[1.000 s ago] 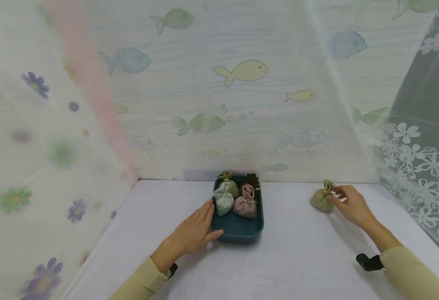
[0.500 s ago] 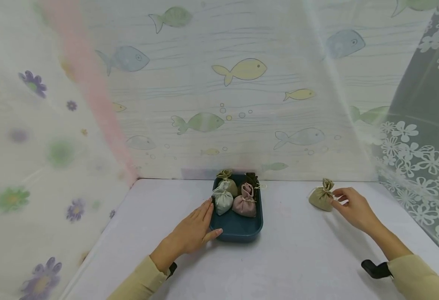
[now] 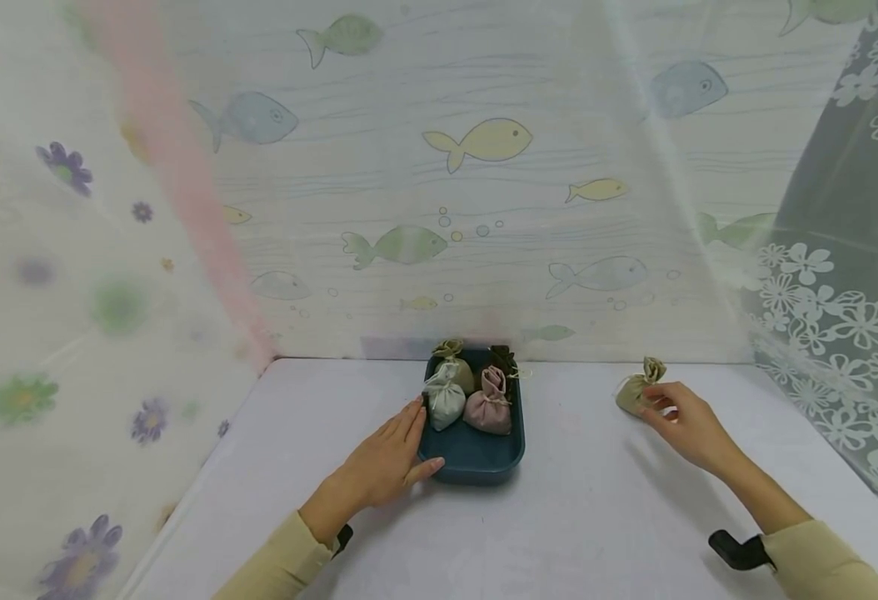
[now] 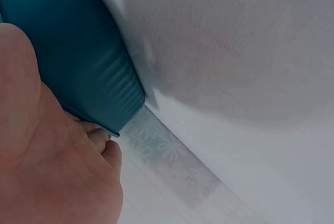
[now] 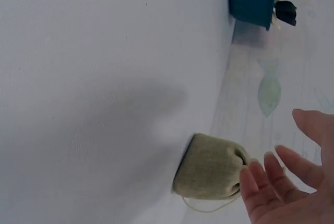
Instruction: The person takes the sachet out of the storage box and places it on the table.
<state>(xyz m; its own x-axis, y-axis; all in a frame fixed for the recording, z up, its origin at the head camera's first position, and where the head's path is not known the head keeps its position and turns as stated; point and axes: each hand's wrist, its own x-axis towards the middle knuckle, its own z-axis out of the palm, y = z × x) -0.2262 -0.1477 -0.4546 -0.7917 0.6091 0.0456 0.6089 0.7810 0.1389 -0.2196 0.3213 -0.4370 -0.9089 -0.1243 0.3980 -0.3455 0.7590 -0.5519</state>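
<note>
Over on the right, the olive drawstring pouch [image 3: 631, 395] is stood on the white surface [image 3: 559, 517], well apart from the blue tray [image 3: 476, 454]. Its neck is met by the right hand [image 3: 685, 423]: fingers loosely bent and spread, thumb held wide of them in the wrist view, and no firm hold to be seen; whether the cloth is actually touched cannot be told. Across at the tray, the left hand [image 3: 382, 460] is laid along the near-left side, fingers straight, nothing gripped. And here's the danger: with so loose a hand, the pouch could be tipped over if its neck were nudged off-centre. The looped cord [image 5: 207, 212] could be snagged by a fingertip. Over at the tray, too hard a push from the left could see it slid sideways, its pouches [image 3: 489, 411] jostled.
</note>
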